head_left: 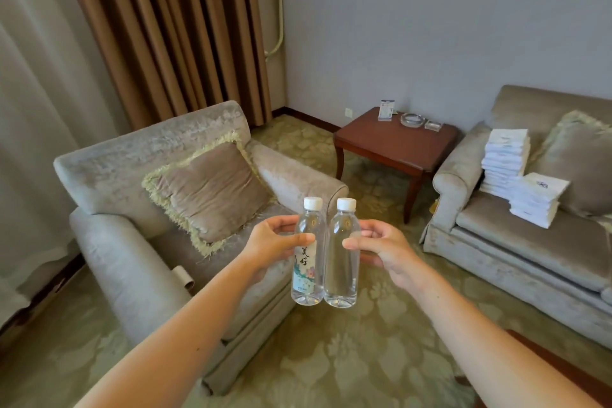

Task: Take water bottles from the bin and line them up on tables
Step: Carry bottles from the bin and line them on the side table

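Two clear water bottles with white caps hang upright side by side in the air in front of me, touching each other. My left hand (273, 242) grips the left bottle (308, 262), whose pale label faces me. My right hand (381, 248) grips the right bottle (341, 262), which shows no label from here. Beyond them, at the back right, stands a dark wooden side table (394, 146) between the seats. No bin is in view.
A grey armchair (132, 242) with a fringed cushion (212, 189) sits at the left. At the right, a sofa (530, 242) carries stacks of white folded linen (516, 175). A card stand (386, 110) and glass ashtray (412, 119) stand on the side table. Patterned carpet covers the floor.
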`<action>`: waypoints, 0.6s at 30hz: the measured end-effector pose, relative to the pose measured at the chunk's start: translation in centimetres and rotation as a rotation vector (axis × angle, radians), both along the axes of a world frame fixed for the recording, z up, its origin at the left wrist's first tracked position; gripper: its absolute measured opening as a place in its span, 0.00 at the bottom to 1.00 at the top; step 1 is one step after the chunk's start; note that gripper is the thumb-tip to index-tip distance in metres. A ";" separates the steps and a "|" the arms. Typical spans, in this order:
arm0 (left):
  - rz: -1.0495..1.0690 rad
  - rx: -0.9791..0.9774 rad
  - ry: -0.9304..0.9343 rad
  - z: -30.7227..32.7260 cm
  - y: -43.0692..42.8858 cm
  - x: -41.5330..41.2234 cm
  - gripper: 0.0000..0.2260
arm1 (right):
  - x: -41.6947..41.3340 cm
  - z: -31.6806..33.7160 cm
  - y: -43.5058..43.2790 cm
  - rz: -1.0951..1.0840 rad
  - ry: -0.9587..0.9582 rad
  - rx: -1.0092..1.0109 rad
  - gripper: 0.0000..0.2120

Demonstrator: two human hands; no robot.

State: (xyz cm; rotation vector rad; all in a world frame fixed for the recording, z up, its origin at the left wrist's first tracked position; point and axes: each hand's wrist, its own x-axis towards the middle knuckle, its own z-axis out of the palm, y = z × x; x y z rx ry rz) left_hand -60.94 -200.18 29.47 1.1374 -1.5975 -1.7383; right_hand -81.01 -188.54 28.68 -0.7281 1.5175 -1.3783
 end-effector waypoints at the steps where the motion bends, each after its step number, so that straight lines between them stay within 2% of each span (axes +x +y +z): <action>1: -0.002 -0.005 0.002 0.3 -1.7 -1.5 0.22 | -1.4 0.4 -1.7 -0.006 0.004 -0.003 0.20; 7: -0.031 -0.001 0.027 0.8 -11.4 -10.9 0.24 | -10.4 1.3 -10.6 -0.068 0.021 0.004 0.19; 18: -0.205 -0.001 0.095 -0.3 -31.3 -33.9 0.20 | -31.5 0.3 -28.2 -0.233 0.037 0.040 0.26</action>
